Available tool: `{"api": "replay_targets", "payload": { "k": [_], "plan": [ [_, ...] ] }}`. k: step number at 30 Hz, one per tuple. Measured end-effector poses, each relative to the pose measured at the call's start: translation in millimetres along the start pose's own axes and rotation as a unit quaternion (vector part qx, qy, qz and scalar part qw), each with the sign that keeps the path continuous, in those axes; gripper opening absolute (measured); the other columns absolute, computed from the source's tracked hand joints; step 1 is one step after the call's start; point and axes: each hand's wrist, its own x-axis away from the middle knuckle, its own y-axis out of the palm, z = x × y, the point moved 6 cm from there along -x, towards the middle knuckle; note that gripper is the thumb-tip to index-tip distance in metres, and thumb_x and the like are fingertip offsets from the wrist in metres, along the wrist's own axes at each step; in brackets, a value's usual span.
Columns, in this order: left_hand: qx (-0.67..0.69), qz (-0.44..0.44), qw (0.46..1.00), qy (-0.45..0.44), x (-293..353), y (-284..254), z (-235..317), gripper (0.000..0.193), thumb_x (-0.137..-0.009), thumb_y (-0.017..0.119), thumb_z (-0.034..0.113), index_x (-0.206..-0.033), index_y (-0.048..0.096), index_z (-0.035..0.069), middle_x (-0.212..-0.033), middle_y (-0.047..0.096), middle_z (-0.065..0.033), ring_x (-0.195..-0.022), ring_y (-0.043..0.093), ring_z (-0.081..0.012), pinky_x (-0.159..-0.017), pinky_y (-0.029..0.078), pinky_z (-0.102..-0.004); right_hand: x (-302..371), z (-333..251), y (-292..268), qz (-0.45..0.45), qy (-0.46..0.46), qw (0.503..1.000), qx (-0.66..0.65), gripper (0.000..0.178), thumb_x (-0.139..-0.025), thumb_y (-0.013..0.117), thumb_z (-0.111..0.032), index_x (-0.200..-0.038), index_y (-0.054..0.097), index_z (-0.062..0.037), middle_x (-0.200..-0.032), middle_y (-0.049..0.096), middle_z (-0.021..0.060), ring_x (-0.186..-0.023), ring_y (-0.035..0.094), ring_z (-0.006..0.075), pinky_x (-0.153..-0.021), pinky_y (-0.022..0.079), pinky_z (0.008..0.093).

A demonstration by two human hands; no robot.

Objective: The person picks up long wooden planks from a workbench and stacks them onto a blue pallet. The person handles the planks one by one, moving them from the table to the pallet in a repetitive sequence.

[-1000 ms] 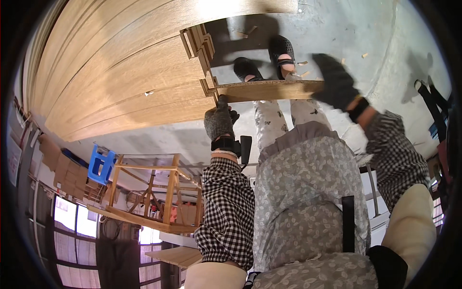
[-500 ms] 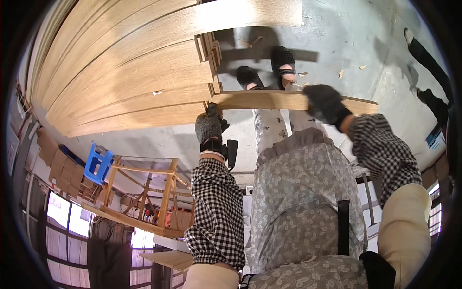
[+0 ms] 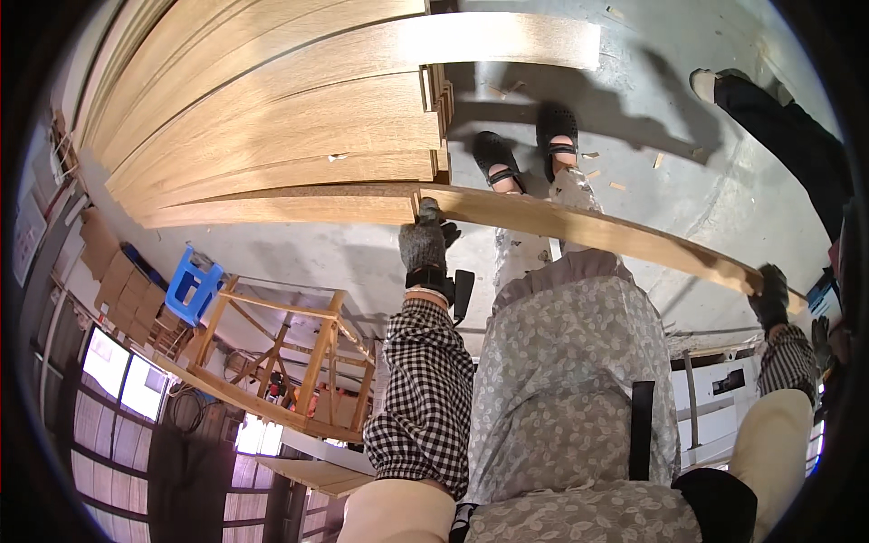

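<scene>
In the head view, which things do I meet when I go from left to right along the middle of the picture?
Blue plastic stool → wooden frame → left hand in a grey glove → long wooden board held in both hands → right hand in a dark glove.

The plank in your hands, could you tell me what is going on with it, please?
A person in gloves holds a long wooden plank crosswise in front of the body, above a grey concrete floor. The left hand grips it near its left end, beside a stack of boards; the right hand grips near its right end. The person's black shoes show below the plank. Another person's dark leg stands at the right. A wooden frame and a blue stool sit at the left.
</scene>
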Motion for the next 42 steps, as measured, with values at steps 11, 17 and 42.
{"api": "replay_targets", "payload": {
  "k": [11, 17, 42],
  "plan": [
    [0.326, -0.264, 0.907, -0.035, 48, 67, -41, 0.052, -0.089, 0.063, 0.034, -0.125, 0.042, 0.002, -0.116, 0.052, -0.0137, -0.111, 0.052, -0.0267, -0.098, 0.047, -0.0425, 107, 161, -16, 0.102, -0.012, 0.99, 0.096, 0.029, -0.059, 0.072, -0.019, -0.08, 0.057, -0.0054, -0.081, 0.056, 0.018, -0.083, 0.054, 0.0409, -0.076, 0.044, 0.0496],
    [0.323, -0.319, 0.883, -0.121, 158, 132, -65, 0.05, -0.09, 0.062, 0.027, -0.127, 0.04, 0.003, -0.111, 0.052, -0.0082, -0.104, 0.055, -0.0211, -0.088, 0.052, -0.0323, 137, 198, -48, 0.064, 0.067, 0.99, 0.109, 0.029, -0.058, 0.072, -0.022, -0.076, 0.056, -0.0056, -0.078, 0.056, 0.0179, -0.08, 0.054, 0.0405, -0.073, 0.044, 0.0487],
    [0.278, -0.064, 0.902, 0.326, 44, -143, 188, 0.031, -0.087, 0.062, 0.009, -0.115, 0.052, 0.001, -0.104, 0.062, -0.0124, -0.098, 0.059, -0.0222, -0.081, 0.053, -0.0333, -73, -314, -198, 0.013, -0.209, 0.975, -0.073, 0.031, -0.058, 0.075, -0.029, -0.074, 0.062, -0.0065, -0.076, 0.063, 0.0147, -0.077, 0.061, 0.0341, -0.072, 0.049, 0.044]
  ]
}}
